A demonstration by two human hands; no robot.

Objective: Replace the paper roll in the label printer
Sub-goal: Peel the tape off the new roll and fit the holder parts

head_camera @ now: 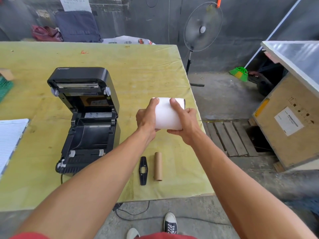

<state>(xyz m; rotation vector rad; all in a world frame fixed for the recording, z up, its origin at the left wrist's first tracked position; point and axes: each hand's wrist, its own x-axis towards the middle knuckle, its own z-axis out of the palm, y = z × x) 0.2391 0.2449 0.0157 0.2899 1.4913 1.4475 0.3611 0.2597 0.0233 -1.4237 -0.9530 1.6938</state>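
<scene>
Both hands hold the white roll [168, 114] up above the desk [138, 69], just right of the printer [86, 118]. The left hand [146, 118] is clamped on the roll's left end, thumb lying up along the paper; the right hand [185, 125] grips the right end from below, with one finger laid over the top. So the roll sits between the two grips, its axis running left to right, and its far right edge shows a dark rim.

The printer stands open, lid [81, 83] tilted back, and its paper bay shows only bare black plastic. The roll is well clear of that bay, off to the printer's right.

Nearer than the roll, right of the printer's front, a brown cardboard core [158, 166] lies on the desk, and just beside it, on the printer's side, a flat black holder piece [143, 170]. The two lie apart, not touching.

Left of the printer a lined pad [10, 138] lies at the desk edge. Beyond the desk, far right of the printer, a fan [202, 26] stands on the floor.
</scene>
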